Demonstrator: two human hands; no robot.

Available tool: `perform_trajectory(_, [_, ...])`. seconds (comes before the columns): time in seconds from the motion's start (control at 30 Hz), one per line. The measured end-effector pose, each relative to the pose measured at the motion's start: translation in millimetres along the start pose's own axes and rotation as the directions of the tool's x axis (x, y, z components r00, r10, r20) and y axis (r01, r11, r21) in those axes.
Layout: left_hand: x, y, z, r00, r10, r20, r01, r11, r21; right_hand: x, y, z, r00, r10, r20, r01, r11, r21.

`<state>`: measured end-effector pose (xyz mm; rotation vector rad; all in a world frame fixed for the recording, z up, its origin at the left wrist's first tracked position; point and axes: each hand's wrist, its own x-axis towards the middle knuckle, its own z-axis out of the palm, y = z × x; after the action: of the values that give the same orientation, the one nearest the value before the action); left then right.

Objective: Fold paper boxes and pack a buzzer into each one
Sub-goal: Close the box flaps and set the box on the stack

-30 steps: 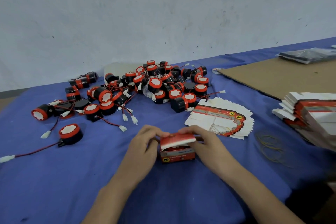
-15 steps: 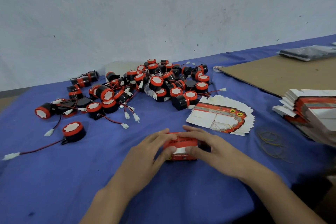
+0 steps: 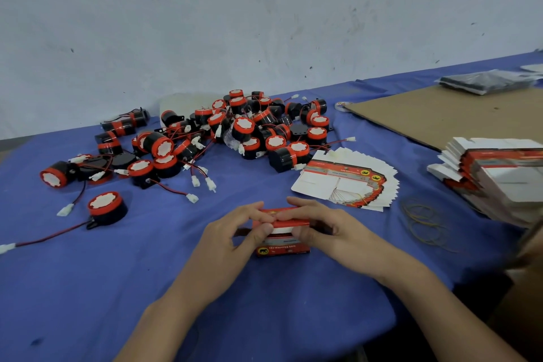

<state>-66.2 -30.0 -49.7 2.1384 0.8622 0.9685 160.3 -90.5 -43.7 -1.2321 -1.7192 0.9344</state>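
red paper box (image 3: pixel 282 248) sits mid-cloth, gripped by left hand (image 3: pixel 226 239) and right hand (image 3: pixel 338 232), both thumbs pressing its lid flap. uneven pressure could crease the flap or miss the slot. loose buzzers (image 3: pixel 244 128) lie at 11 o'clock.

Tally on the blue table (image 3: pixel 88 288), by kind.
1 folded box (image 3: pixel 283 247), gripped by 2 hands: left hand (image 3: pixel 232 233) and right hand (image 3: pixel 330 229). 1 buzzer heap (image 3: pixel 249 132) toward the far edge, a few dozen pieces, too tangled for an exact count; 1 lone buzzer (image 3: pixel 107 209) nearer the left edge. 2 stacks of flat blanks: fanned stack (image 3: pixel 346 185) mid-table, taller stack (image 3: pixel 499 179) at the right edge. 1 cardboard sheet (image 3: pixel 426 117). Several rubber bands (image 3: pixel 423 220), overlapping.
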Motion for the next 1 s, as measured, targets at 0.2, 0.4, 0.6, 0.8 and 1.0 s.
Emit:
perform_trajectory(0.2, [-3,2,-2,0.999,0.041,0.035,-0.044,0.995,0.087,-3,3,-2,0.999,0.003,0.037,0.000,0.995,-0.099])
perform_trajectory(0.4, [-10,2,-8,0.993,0.110,0.040,-0.117,0.962,0.249,-2,5,2,1.000,-0.017,0.025,0.023,0.964,-0.265])
perform_trajectory(0.6, [-8,-2,-6,0.980,0.200,-0.010,-0.187,0.930,0.318,-7,2,3,1.000,0.010,-0.005,-0.011,0.961,-0.275])
perform_trajectory(0.8, [-8,2,3,0.975,0.222,0.029,-0.218,0.912,0.347,-15,4,4,0.999,-0.044,-0.028,0.023,0.860,-0.509])
perform_trajectory(1.0, [-5,10,1,0.999,-0.029,0.035,0.031,0.998,-0.054,-7,-12,16,0.972,-0.010,-0.234,-0.012,0.995,-0.095])
